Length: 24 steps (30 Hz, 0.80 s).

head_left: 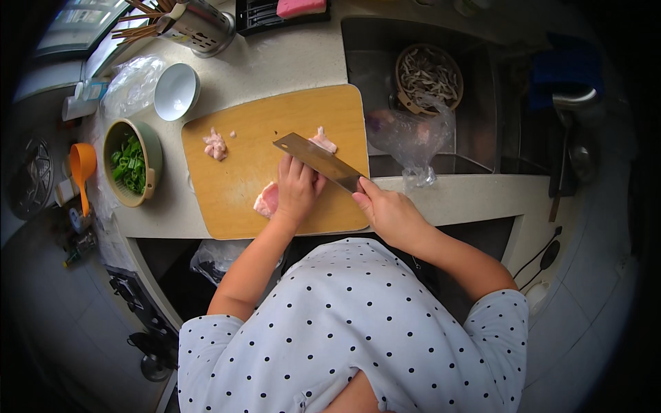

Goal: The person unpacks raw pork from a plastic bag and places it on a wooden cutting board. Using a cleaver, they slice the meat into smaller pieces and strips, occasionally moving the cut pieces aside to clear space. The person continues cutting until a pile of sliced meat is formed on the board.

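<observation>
My right hand (394,215) grips a broad-bladed cleaver (320,160) by its handle, beside the right edge of a wooden cutting board (237,175). The blade slants across the board to the upper left. My left hand (297,187) is closed, fingers together and bent against the near side of the blade; what lies under them is hidden. Beside that hand rests a pink piece of raw meat (266,200). Another pale piece of meat (323,140) lies just beyond the blade. A small heap of cut meat (215,145) sits at the board's far left.
Left of the board stand a white bowl (177,92) and a basin (150,180) holding chopped greens. A chopstick holder (200,31) is behind. To the right, the sink (475,131) contains a basket of greyish strips (429,74); a clear plastic bag (413,142) hangs over its near edge.
</observation>
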Motion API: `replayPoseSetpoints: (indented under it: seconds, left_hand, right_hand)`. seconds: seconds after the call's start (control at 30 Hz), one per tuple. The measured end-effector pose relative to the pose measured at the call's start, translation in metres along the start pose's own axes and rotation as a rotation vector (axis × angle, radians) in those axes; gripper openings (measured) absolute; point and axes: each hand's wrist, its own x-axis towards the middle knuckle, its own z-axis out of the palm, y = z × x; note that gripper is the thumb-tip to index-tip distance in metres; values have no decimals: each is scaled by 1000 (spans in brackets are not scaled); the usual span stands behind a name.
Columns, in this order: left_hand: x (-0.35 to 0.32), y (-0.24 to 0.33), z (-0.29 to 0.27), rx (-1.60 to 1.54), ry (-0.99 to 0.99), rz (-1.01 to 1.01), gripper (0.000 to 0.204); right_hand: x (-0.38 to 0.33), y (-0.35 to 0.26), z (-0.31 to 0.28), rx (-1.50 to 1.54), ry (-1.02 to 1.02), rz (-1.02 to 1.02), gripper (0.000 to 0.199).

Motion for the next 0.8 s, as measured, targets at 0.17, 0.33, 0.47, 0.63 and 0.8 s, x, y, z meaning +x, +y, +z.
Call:
replayPoseSetpoints:
  seconds: [0.17, 0.33, 0.47, 0.63, 0.8]
  left_hand:
    - [2, 0, -2, -25, -5, -3, 44]
    - [7, -4, -5, -113, -15, -3, 45]
    - [7, -6, -3, -137, -4, 2, 47]
    - [10, -6, -3, -167, -11, -54, 50]
    - [13, -7, -4, -166, -3, -20, 51]
  right_hand:
    - [11, 0, 3, 11, 10, -33, 33]
    - [28, -3, -4, -62, -54, -59, 34]
    - [49, -2, -4, -80, -83, -94, 36]
    - [38, 3, -9, -107, -76, -86, 37]
    - [46, -2, -12, -46, -140, -47, 37]
